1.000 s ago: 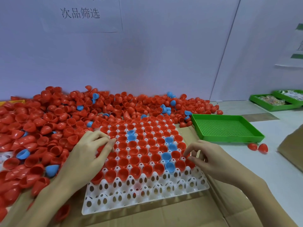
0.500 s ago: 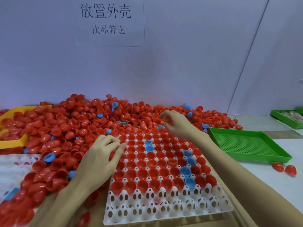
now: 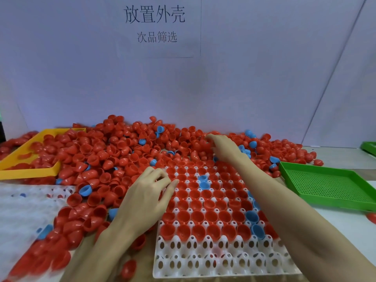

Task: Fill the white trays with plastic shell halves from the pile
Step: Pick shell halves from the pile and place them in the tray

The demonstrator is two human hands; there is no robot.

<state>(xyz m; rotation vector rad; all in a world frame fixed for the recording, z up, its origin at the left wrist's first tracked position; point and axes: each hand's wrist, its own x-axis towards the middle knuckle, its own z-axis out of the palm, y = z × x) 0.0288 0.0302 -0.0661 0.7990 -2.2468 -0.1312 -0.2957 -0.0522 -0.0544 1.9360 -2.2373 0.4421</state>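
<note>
Your right hand point(image 3: 222, 147) is stretched out past the far edge of the white tray point(image 3: 223, 261) and rests in the pile of shell halves point(image 3: 114, 151), fingertips down among red shells at the far side of the heap; the fingers are curled, but whether they have closed on a shell cannot be told, since the shells around them hide the tips. Your left hand point(image 3: 146, 198) lies at the tray's left edge, over its upper-left cells, with the fingers bunched and slightly bent; whether anything sits under them cannot be told either. The tray lies directly before you, its far rows filled with red shells and a few blue shells point(image 3: 203, 182), its two nearest rows unfilled. Your right forearm crosses the tray's right side and hides several cells there. The pile spreads from the tray's far and left edges to the wall, spilling into a yellow tray point(image 3: 26, 171) at left. A green tray point(image 3: 329, 186) lies just right of the pile. At lower left the shells are blurred, and a white surface there is hard to make out.
</note>
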